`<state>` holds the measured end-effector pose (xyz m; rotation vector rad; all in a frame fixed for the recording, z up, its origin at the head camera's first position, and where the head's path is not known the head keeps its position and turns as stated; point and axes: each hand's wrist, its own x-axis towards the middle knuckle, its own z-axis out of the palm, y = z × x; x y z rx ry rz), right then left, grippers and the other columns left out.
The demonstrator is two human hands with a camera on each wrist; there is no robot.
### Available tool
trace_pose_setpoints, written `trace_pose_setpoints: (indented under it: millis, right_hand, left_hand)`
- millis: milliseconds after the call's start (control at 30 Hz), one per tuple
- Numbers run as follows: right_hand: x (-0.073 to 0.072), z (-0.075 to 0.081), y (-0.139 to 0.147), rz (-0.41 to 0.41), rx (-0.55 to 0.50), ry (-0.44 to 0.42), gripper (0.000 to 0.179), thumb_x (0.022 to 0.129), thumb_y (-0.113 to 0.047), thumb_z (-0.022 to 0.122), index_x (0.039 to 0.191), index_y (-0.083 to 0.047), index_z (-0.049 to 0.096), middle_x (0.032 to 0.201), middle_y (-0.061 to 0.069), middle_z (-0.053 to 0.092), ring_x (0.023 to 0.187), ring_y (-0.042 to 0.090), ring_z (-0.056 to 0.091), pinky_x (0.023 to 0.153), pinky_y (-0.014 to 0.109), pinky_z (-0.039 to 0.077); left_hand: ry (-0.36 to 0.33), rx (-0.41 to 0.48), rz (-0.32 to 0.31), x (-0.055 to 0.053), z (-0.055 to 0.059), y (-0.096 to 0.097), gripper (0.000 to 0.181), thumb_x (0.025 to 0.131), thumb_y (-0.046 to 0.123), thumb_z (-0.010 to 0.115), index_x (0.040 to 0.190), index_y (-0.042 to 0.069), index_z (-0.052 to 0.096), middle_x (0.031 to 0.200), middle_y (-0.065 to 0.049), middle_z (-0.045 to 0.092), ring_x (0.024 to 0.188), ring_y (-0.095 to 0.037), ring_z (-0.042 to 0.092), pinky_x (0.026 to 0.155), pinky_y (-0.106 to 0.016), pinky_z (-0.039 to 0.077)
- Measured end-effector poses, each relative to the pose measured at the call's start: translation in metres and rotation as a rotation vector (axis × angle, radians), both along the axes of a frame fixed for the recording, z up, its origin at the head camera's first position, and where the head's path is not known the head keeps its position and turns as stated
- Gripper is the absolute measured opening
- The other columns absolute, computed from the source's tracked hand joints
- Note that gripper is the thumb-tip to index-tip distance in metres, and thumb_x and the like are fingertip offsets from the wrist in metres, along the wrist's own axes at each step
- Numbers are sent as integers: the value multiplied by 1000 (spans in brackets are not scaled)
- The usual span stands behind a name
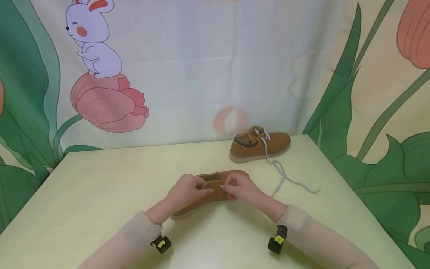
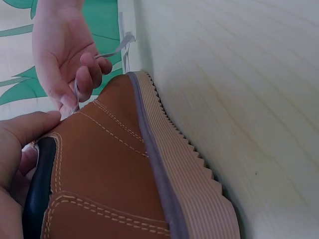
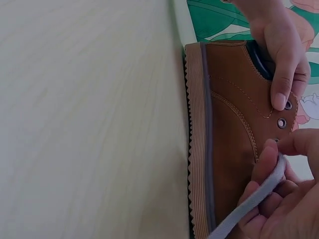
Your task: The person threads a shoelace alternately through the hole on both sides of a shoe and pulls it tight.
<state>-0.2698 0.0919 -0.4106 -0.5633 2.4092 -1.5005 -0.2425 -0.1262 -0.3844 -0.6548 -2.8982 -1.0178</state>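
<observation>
A brown leather shoe (image 1: pixel 218 194) with a ridged pale sole stands on the table in front of me. My left hand (image 1: pixel 186 190) grips its upper at the opening, thumb (image 3: pixel 281 94) on the outer side beside the metal eyelets (image 3: pixel 282 123) and the other fingers inside. Close to the lower eyelets, my right hand (image 1: pixel 243 186) pinches a grey shoelace (image 3: pixel 254 201) between thumb and forefinger. The lace runs across its palm and trails away. In the left wrist view, the right hand (image 2: pixel 67 55) appears just beyond the shoe's eyelet edge.
A second brown shoe (image 1: pixel 275 144), with pale laces (image 1: pixel 263 133) threaded, stands at the back right of the table (image 1: pixel 117 179). A loose grey lace (image 1: pixel 297 183) curls over the tabletop in front of it. Behind the table hangs a printed curtain (image 1: pixel 188 74).
</observation>
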Motion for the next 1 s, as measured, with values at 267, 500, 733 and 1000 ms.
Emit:
trace_pose_setpoints:
  millis: [267, 500, 733, 1000]
  right_hand:
    - [-14, 2, -4, 111, 31, -103, 21, 98, -7, 53, 108, 4, 67, 69, 0, 70, 57, 10, 64, 62, 27, 57]
    - [-24, 6, 0, 161, -75, -320, 30, 104, -16, 48, 120, 6, 62, 77, -2, 69, 67, 8, 66, 70, 25, 59]
    - [-39, 12, 2, 216, -88, -497, 16, 105, -18, 49, 109, -7, 59, 78, -1, 67, 69, 9, 66, 70, 25, 57]
    - [-58, 24, 2, 229, 61, -498, 12, 101, -20, 57, 105, -11, 63, 76, -3, 63, 73, 11, 63, 71, 26, 54]
  left_hand:
    - [46, 1, -70, 1, 0, -4, 39, 92, 16, 74, 62, 11, 50, 56, 9, 34, 56, -5, 32, 56, -18, 29]
    - [73, -71, -133, 4, 4, -8, 38, 93, 15, 73, 66, 13, 46, 59, 8, 29, 56, -4, 30, 56, -17, 28]
    - [117, -117, -209, 1, 6, -14, 20, 93, 13, 73, 76, 8, 63, 66, 4, 54, 61, -3, 42, 60, -18, 38]
    - [84, -149, -231, 0, 9, -16, 26, 94, 15, 72, 74, 9, 57, 64, 7, 43, 59, -3, 38, 58, -17, 34]
